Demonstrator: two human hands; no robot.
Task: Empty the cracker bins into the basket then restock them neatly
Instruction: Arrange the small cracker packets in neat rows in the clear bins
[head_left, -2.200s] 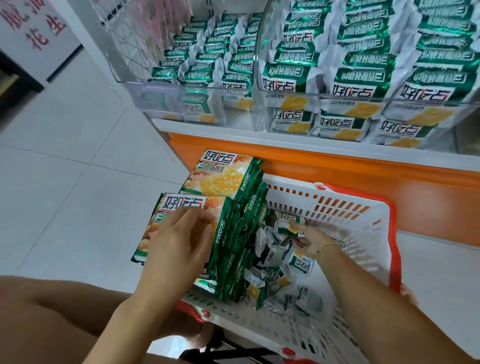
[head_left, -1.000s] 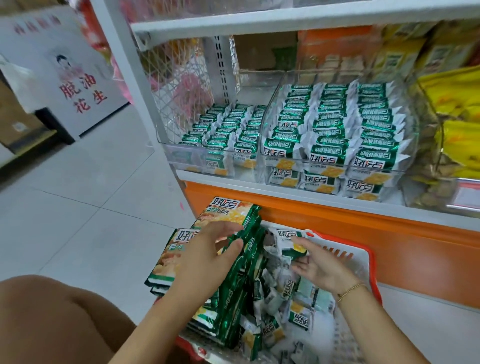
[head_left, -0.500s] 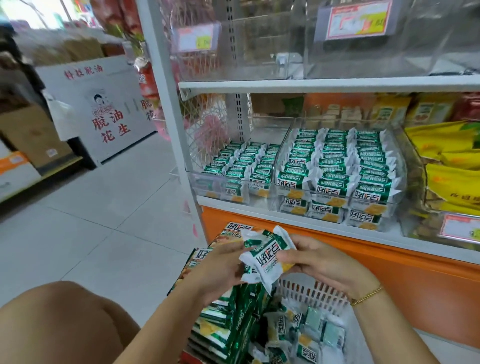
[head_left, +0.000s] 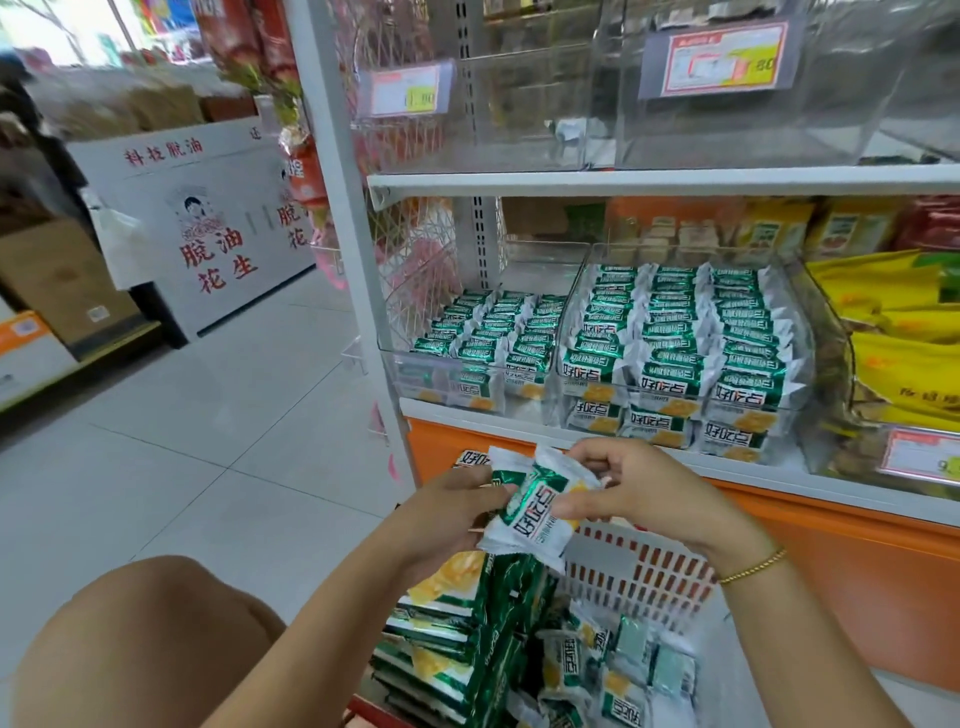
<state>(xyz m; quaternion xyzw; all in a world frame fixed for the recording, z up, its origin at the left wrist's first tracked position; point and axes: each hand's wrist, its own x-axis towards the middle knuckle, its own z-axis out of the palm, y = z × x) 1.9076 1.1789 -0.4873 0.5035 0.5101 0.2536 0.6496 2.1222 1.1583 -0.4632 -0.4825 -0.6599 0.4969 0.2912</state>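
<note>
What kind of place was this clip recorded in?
Likely a small grocery shop: price tags, clear bins stocked with rows of cracker packets, and a plastic shopping basket below.

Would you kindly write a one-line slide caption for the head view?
Left hand and right hand hold cracker packets over the basket, before stocked bins.

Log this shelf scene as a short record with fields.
left hand: grips packs
right hand: pinches the same packs
basket: below the hands, holds loose packs and big bags
left bin: neat rows, low fill
right bin: neat rows, stacked higher
</note>
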